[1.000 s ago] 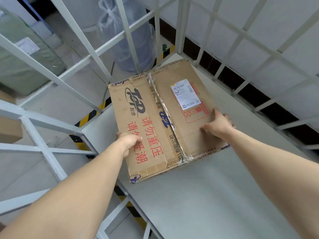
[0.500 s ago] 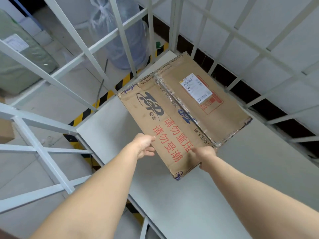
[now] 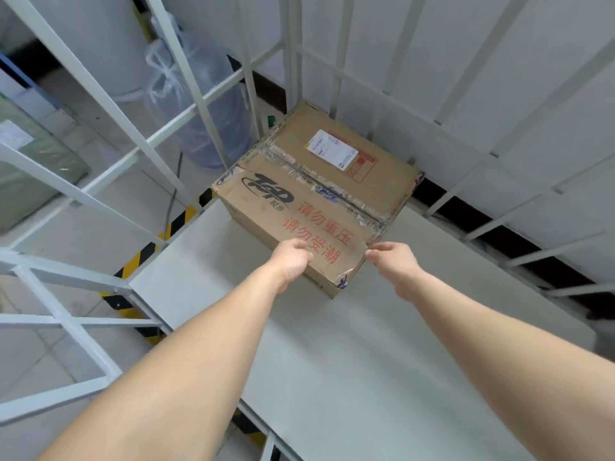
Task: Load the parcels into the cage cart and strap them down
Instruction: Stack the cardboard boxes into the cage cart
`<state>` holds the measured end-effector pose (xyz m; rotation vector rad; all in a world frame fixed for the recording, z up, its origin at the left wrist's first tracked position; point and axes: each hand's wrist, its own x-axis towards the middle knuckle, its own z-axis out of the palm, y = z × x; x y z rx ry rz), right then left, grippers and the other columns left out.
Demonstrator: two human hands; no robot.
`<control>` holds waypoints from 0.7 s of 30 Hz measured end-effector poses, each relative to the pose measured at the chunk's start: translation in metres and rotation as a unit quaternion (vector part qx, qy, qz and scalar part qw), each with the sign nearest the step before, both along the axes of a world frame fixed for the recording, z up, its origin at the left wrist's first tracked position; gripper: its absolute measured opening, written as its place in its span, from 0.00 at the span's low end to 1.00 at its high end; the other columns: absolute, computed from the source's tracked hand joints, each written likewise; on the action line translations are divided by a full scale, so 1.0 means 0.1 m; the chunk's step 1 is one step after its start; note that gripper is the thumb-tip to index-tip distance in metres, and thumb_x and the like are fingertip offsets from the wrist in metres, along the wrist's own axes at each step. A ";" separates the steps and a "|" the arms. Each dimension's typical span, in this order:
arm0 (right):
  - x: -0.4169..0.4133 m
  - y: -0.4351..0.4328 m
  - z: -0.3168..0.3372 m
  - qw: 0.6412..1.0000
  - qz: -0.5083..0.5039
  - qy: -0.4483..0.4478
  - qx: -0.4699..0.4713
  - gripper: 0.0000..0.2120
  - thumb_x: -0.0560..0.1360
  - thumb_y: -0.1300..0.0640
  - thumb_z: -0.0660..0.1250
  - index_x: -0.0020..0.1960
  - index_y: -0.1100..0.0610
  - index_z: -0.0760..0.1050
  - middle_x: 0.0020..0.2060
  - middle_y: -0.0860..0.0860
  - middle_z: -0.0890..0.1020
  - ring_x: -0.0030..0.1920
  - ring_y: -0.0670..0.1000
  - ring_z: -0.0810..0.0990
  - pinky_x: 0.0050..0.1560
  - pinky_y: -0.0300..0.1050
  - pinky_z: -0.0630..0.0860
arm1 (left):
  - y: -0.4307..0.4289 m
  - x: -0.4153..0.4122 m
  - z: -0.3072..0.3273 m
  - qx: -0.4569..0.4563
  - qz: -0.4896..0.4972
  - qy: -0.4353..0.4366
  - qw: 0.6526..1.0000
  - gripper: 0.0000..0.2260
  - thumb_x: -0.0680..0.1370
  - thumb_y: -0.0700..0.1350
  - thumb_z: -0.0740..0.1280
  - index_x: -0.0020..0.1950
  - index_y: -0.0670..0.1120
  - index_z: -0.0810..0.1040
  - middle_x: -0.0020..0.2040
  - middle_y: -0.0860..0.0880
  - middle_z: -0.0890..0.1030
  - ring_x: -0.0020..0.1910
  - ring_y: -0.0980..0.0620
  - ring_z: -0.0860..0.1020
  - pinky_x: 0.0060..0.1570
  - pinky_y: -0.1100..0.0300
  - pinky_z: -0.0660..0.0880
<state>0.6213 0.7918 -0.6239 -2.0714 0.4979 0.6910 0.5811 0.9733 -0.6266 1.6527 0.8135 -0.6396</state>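
Parcel (image 3: 319,207): lay on cart floor (image 3: 366,377), in far corner, against far bars (image 3: 392,104) and left bars (image 3: 199,104). Left hand (image 3: 290,261) and right hand (image 3: 396,264) at its near edge. Wrapped bottle (image 3: 199,94) stood outside, far left.

A warehouse or depot: white steel cage cart (image 3: 100,201), hazard-striped floor tape (image 3: 156,241), labelled cardboard parcel (image 3: 319,194).

1. We stretch both our bare arms forward and down, nearly straight.
2. Our left hand (image 3: 293,257) is curled in a loose fist, with the knuckles forward and the fingers folded under.
3. Our right hand (image 3: 394,261) is half open, with the thumb and fingers pointing to the left.
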 end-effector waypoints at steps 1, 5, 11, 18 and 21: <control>-0.03 -0.01 0.17 1.000 0.019 -0.011 -0.011 0.17 0.76 0.60 0.66 0.64 0.63 0.76 0.55 0.55 0.79 0.55 0.53 0.77 0.52 0.41 0.71 | 0.01 -0.01 0.18 0.040 -0.025 -0.025 0.999 0.19 0.78 0.37 0.62 0.70 0.43 0.69 0.67 0.43 0.74 0.65 0.46 0.73 0.67 0.56 0.67; -0.09 -0.06 1.04 0.989 0.106 -0.076 -0.077 0.17 0.76 0.58 0.65 0.64 0.59 0.75 0.61 0.55 0.79 0.60 0.55 0.76 0.56 0.41 0.70 | -0.13 -0.01 1.15 0.148 -0.102 -0.122 0.976 0.19 0.78 0.34 0.57 0.69 0.43 0.71 0.65 0.46 0.76 0.63 0.49 0.74 0.59 0.63 0.68; -0.37 -0.35 2.78 0.910 0.285 -0.220 -0.207 0.20 0.76 0.54 0.63 0.67 0.58 0.70 0.64 0.56 0.74 0.65 0.58 0.72 0.63 0.48 0.70 | -0.72 -0.26 2.70 0.308 -0.283 -0.263 0.869 0.20 0.79 0.39 0.58 0.71 0.46 0.69 0.68 0.46 0.73 0.66 0.46 0.72 0.66 0.53 0.68; -1.09 -1.38 4.69 0.756 0.345 -0.406 -0.381 0.26 0.74 0.44 0.66 0.67 0.56 0.67 0.66 0.54 0.70 0.69 0.56 0.64 0.68 0.51 0.59 | -1.57 -0.89 4.66 0.540 -0.367 -0.419 0.631 0.19 0.78 0.44 0.61 0.69 0.43 0.68 0.66 0.45 0.72 0.66 0.44 0.69 0.70 0.49 0.57; -1.57 -1.97 5.37 0.725 0.320 -0.448 -0.414 0.30 0.74 0.44 0.67 0.70 0.57 0.64 0.69 0.55 0.67 0.73 0.57 0.59 0.71 0.54 0.55 | -2.15 -1.32 5.29 0.564 -0.363 -0.471 0.573 0.23 0.78 0.45 0.64 0.71 0.42 0.66 0.68 0.43 0.70 0.69 0.44 0.67 0.72 0.46 0.53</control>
